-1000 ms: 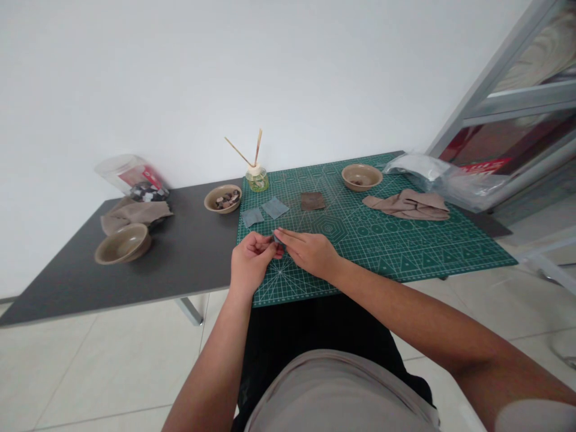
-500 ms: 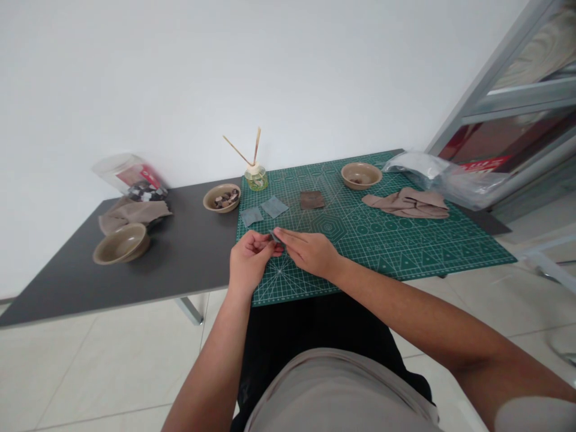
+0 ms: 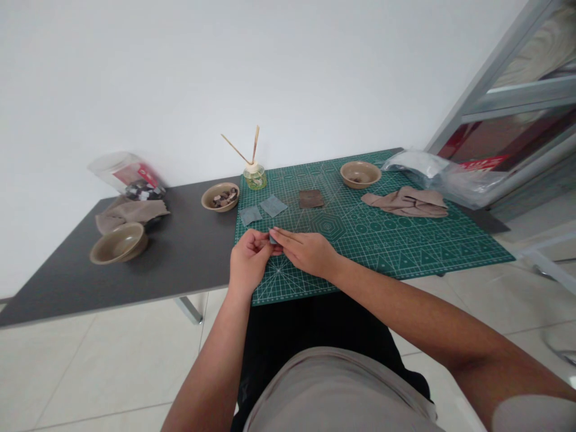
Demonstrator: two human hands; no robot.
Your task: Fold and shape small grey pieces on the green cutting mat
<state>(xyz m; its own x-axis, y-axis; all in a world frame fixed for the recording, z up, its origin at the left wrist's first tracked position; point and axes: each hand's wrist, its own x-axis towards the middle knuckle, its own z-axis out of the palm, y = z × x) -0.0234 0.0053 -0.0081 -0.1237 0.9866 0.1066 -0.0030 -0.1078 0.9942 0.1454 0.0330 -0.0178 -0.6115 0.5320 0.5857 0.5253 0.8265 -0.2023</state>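
As we look down over the person's forearms, all the action sits above the near left part of the green cutting mat (image 3: 405, 255). There's the left hand (image 3: 250, 259), its fingers (image 3: 258, 239) curled in tight and clenched on a small grey-blue piece (image 3: 272, 239), and only a sliver of that piece peeks out! Coming in from the right, the right hand (image 3: 308, 252) has its fingers (image 3: 288, 236) stretched out long, their tips right at the same piece, though from up here we can't tell if they're gripping it or just pressing.

Just beyond the hands, on the mat, we've got two grey-blue square sheets (image 3: 251, 215) lying side by side, and next to them a dark brown rectangular sheet (image 3: 311, 198). Further right on the mat, a tan bowl (image 3: 360, 174) sits by the far edge, with a crumpled beige cloth (image 3: 405, 202) nearer the right edge and a clear plastic bag (image 3: 416, 162) at the far right corner.

Off the mat's left edge, on the dark grey table (image 3: 184, 240), we spot a tan bowl of small chips (image 3: 219, 197) and a glass bottle with two wooden sticks (image 3: 254, 177). Further left lie another tan bowl (image 3: 119, 243), a beige cloth (image 3: 130, 213) and a tipped clear jar (image 3: 121, 168).
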